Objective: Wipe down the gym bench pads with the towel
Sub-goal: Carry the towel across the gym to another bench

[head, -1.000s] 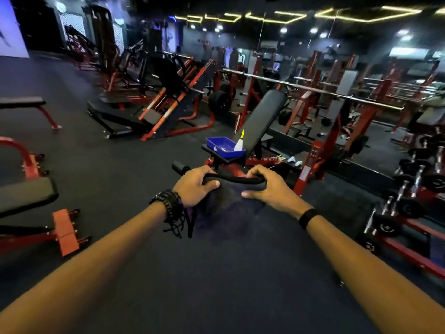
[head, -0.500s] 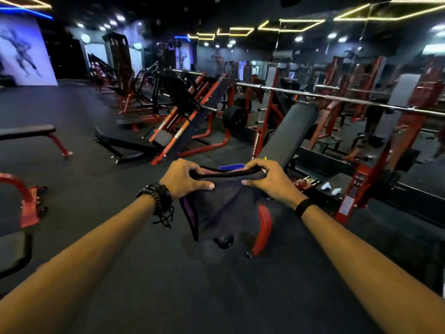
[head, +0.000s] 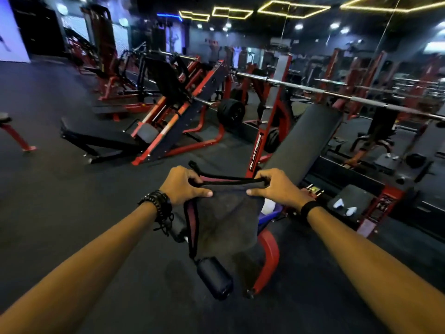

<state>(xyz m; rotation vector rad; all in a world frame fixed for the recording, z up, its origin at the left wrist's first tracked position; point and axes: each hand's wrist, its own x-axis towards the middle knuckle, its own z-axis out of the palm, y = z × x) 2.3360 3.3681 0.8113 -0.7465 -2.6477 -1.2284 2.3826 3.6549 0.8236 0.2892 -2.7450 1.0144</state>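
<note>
A dark grey towel (head: 227,218) with a dark red edge hangs stretched between my hands in front of me. My left hand (head: 184,185) grips its top left corner, and my right hand (head: 279,189) grips its top right corner. Just behind the towel rises the black inclined back pad (head: 305,143) of a red-framed gym bench (head: 271,259). The bench's seat is hidden by the towel. A black foam leg roller (head: 214,277) sticks out below the cloth.
A blue tray (head: 269,216) and a white bottle (head: 267,206) peek out at the towel's right edge. A barbell (head: 337,94) lies on the rack behind the pad. A red leg press machine (head: 168,126) stands to the left, and dark rubber floor (head: 72,201) spreads around.
The view has come closer to the bench and tilted down. The towel held in both hands now covers the seat and most of the blue tray.
</note>
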